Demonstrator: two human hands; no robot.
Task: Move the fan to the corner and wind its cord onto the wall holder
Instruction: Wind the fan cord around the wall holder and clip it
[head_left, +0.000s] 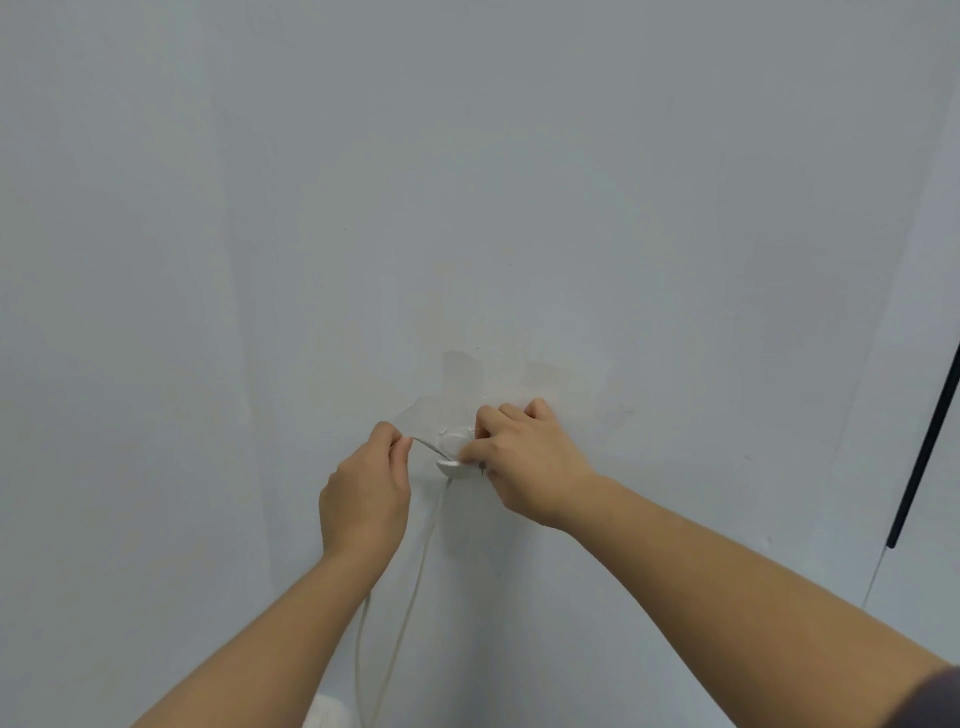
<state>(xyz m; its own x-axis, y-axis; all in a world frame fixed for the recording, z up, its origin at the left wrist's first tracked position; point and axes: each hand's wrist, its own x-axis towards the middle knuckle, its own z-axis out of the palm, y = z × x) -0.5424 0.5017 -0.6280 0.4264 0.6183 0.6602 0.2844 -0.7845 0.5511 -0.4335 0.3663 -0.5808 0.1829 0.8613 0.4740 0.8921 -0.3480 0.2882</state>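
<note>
On pale grey wall (234, 260): small white holder (452, 468), stuck under patches of clear tape (431, 415). Below holder, pale cord (420, 566) hanging down along wall, out past bottom edge.

white cord (426, 551) hangs slack from small white wall holder (452, 467).

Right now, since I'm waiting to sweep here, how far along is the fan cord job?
Done: nothing I can confirm; the fan is not clearly in view. In hand: the left hand pinches the cord beside the wall holder, which the right hand grips. Left: a long run of cord hangs loose below, not yet wound.
</note>
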